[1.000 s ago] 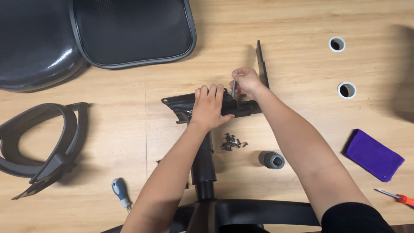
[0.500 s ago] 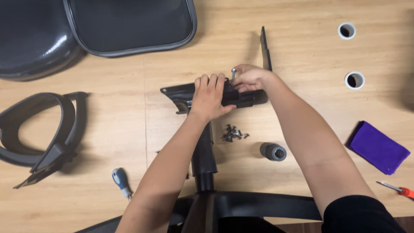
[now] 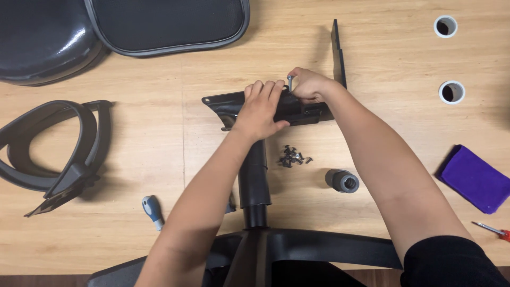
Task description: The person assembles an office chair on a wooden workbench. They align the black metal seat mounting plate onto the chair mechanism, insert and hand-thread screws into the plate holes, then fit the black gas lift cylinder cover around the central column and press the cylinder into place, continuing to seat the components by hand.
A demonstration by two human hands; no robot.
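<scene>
A black metal chair mechanism plate (image 3: 226, 104) sits on top of the black gas-lift column (image 3: 254, 180), which rises from the black chair base (image 3: 319, 247) at the bottom. My left hand (image 3: 260, 109) lies flat on the plate, fingers curled over its far edge. My right hand (image 3: 308, 85) pinches a small silver bolt (image 3: 290, 79) upright at the plate's far edge. A pile of small dark screws (image 3: 292, 157) lies on the wooden floor just right of the column.
Black seat cushion (image 3: 170, 24) and backrest (image 3: 42, 40) lie at the top left. Armrests (image 3: 53, 151) rest at left. A blue-handled screwdriver (image 3: 153, 210), grey cylinder (image 3: 342, 180), purple cloth (image 3: 475, 178), red-handled tool (image 3: 494, 230), black lever (image 3: 336, 50) and two white rings (image 3: 451, 91) surround the work.
The view has drifted slightly, so everything sits a little lower and to the right. Both hands stay on the plate; the right hand keeps the bolt at the plate's far edge.
</scene>
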